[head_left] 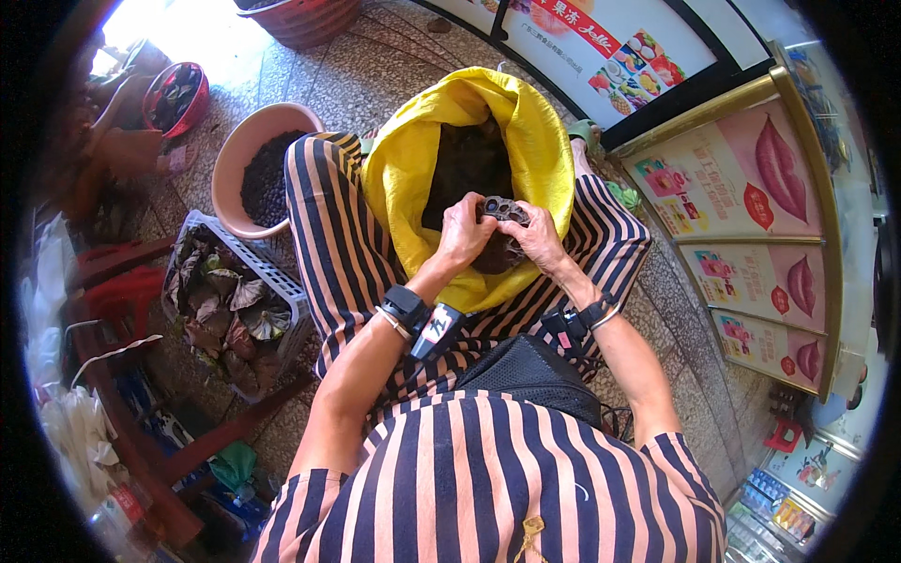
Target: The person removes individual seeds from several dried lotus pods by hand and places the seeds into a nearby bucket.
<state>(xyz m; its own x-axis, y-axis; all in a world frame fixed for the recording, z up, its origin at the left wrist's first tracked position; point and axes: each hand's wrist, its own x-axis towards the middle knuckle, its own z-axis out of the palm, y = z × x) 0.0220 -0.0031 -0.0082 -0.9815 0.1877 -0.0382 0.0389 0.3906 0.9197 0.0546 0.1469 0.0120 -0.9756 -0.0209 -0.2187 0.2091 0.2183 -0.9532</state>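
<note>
Both hands hold one dark, dried lotus seed pod (504, 210) with open seed holes, over the mouth of a yellow woven sack (401, 169). My left hand (464, 229) grips the pod's left side, and a dark seed shows in one hole near its fingers. My right hand (538, 238) has the right side, its thumb on the lower edge. The sack stands between my knees with its rim rolled outward; dark contents lie inside, too shaded to make out. Left of my knee, a pink plastic basin (224, 169) contains many small dark round seeds.
A white plastic crate (299, 302) of dried pods stands at the left, beside a dark red wooden frame (134, 450). Farther off are a red basket (204, 105), a large reddish tub (310, 24) and another person's foot (179, 158). Display cabinets (753, 169) line the right.
</note>
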